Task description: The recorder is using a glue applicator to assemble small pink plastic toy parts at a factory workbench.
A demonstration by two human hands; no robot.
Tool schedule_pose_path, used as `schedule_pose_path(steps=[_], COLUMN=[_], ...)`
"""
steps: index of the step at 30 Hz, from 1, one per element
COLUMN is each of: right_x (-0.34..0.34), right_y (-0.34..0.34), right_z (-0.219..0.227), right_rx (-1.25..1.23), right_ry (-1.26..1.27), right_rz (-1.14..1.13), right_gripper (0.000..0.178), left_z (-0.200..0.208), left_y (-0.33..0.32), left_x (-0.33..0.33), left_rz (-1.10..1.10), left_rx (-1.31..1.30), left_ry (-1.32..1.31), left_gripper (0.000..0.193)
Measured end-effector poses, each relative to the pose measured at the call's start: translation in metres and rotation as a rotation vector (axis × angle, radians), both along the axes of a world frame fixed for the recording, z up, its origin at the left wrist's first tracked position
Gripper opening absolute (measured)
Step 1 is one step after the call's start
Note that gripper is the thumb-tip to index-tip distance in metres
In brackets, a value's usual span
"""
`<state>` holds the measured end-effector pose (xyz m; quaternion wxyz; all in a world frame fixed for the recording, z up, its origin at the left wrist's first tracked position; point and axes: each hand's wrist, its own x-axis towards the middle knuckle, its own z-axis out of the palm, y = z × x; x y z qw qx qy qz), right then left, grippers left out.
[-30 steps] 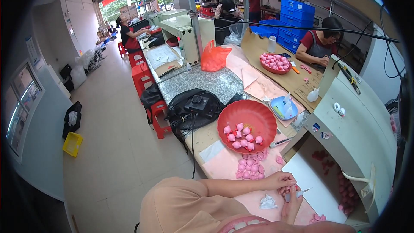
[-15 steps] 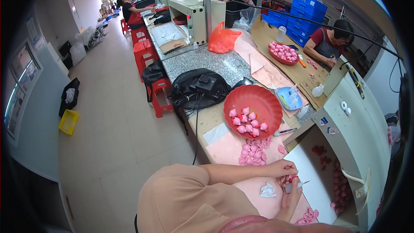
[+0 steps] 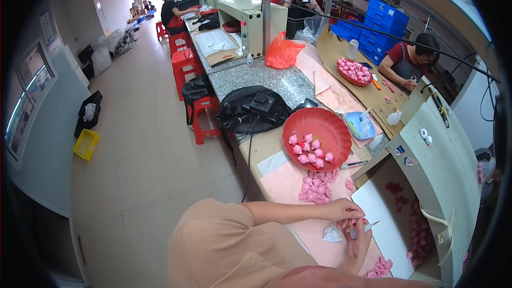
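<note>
Above the near worktop, my left hand [image 3: 344,210] is closed, its fingertips pinching a small red and pink piece [image 3: 356,222], mostly hidden by the fingers. Just below it, my right hand [image 3: 360,241] is wrapped round a small white needle-tip bottle [image 3: 368,228], its thin tip pointing right. The two hands almost meet. A crumpled white tissue [image 3: 331,233] lies left of my right hand. Beyond my left forearm sit several pink pieces in a pile [image 3: 316,188]. Farther off, a red scalloped bowl [image 3: 341,133] holds several round pink figures.
Right of my hands, a white board [image 3: 373,208] runs into a pale open-fronted box [image 3: 442,165] with more pink and red pieces inside. Pink scraps [image 3: 380,268] lie near my right forearm. A blue tray [image 3: 360,126] and a black bag [image 3: 250,109] stand beyond. A co-worker [image 3: 410,58] sits across.
The view has shifted slightly, so the scene sits a little differently in the picture. My hands stay close together with the bottle and the small piece.
</note>
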<state>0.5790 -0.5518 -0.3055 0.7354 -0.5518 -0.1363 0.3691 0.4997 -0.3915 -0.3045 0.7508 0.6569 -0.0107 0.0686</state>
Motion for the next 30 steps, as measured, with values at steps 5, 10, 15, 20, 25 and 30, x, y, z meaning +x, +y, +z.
schedule_pose_path(steps=[5, 10, 15, 20, 25, 30], right_x=[-0.002, -0.009, -0.018, -0.018, -0.013, -0.006], right_y=[0.002, 0.005, 0.009, 0.015, 0.013, 0.008], right_z=[0.001, 0.001, 0.014, 0.007, 0.001, 0.000], right_rx=[-0.033, -0.024, 0.001, 0.030, 0.058, 0.153], right_ry=[-0.024, 0.043, 0.034, 0.013, 0.076, 0.287], right_rz=[0.007, 0.003, 0.046, 0.042, 0.017, -0.033], right_gripper=[0.016, 0.014, 0.015, 0.016, 0.016, 0.019], left_z=[0.009, 0.005, 0.001, -0.004, -0.007, 0.011], left_y=[0.002, 0.000, 0.006, 0.005, 0.005, 0.008], left_x=[-0.009, -0.012, -0.012, -0.011, -0.001, -0.005], left_rz=[-0.025, 0.018, -0.036, -0.007, -0.036, 0.008], left_rx=[-0.005, -0.048, -0.063, -0.118, -0.143, 0.070], left_ry=[0.051, 0.025, 0.045, 0.003, 0.039, 0.031], left_gripper=[0.032, 0.031, 0.033, 0.030, 0.032, 0.046])
